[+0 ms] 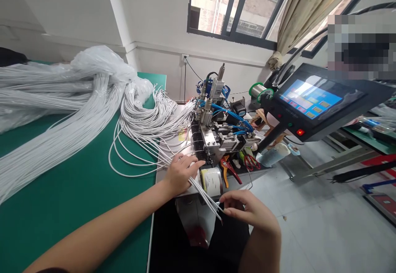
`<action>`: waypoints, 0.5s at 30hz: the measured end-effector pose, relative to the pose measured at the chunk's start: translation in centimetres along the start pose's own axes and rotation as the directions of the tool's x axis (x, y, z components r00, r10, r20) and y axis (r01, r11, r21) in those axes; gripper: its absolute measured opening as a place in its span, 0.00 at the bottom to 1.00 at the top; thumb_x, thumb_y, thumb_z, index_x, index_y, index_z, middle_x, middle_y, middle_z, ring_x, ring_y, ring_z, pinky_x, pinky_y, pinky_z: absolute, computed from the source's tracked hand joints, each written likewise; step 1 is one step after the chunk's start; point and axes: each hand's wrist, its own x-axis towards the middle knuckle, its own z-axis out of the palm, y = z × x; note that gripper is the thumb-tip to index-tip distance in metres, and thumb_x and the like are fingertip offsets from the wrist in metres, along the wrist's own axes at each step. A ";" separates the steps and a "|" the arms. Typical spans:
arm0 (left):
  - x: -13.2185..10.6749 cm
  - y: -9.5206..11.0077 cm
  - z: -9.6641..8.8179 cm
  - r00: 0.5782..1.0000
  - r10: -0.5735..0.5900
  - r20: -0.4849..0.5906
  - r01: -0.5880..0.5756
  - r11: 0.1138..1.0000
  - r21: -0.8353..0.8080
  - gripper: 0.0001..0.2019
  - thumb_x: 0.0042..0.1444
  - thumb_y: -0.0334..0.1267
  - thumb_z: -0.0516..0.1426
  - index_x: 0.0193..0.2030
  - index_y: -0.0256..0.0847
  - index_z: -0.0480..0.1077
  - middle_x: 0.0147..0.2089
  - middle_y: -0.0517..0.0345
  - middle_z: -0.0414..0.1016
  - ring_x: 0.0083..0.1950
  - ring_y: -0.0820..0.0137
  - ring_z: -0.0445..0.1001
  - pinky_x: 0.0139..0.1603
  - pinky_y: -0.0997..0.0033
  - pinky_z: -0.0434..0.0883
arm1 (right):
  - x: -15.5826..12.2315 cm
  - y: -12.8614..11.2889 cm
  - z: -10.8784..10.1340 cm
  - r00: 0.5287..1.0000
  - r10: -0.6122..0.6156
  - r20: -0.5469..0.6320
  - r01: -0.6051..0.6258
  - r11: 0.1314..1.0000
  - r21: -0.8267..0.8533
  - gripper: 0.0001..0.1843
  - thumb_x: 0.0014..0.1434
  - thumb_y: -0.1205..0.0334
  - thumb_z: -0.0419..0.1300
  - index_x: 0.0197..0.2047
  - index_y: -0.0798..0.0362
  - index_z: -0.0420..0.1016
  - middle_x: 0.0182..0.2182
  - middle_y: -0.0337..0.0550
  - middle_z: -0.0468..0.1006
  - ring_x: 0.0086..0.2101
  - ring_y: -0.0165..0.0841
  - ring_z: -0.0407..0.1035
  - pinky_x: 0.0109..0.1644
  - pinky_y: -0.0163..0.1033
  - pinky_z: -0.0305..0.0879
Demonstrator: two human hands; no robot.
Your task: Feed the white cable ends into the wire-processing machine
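My left hand (pixel 181 173) rests on the metal plate of a small machine (pixel 216 135), fingers curled over a few white cables (pixel 202 192) that run out from under it. My right hand (pixel 247 209) sits lower right, above my lap, thumb and fingers pinched on the bare ends of those same cables. The cables belong to a fan of white wires (pixel 148 128) spreading across the plate from a large bundle (pixel 55 112) on the green table (pixel 71 198).
A touchscreen panel (pixel 312 100) on an arm stands to the right of the machine. Red-handled cutters (pixel 229 168), a roll of tape (pixel 213 180) and a solder spool (pixel 258 89) lie around the machine. A clear plastic bag (pixel 99 60) covers the bundle's far end.
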 end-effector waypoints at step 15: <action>0.1 0.0 -0.6 0.996 0.082 -0.021 -0.082 0.996 -0.023 0.17 0.58 0.27 0.50 0.50 0.42 0.73 0.43 0.52 0.76 0.43 0.68 0.74 0.44 0.66 0.67 | 0.8 -0.3 0.6 0.997 -0.064 0.033 0.065 0.997 -0.047 0.08 0.60 0.59 0.59 0.33 0.52 0.76 0.26 0.40 0.74 0.26 0.30 0.66 0.29 0.33 0.61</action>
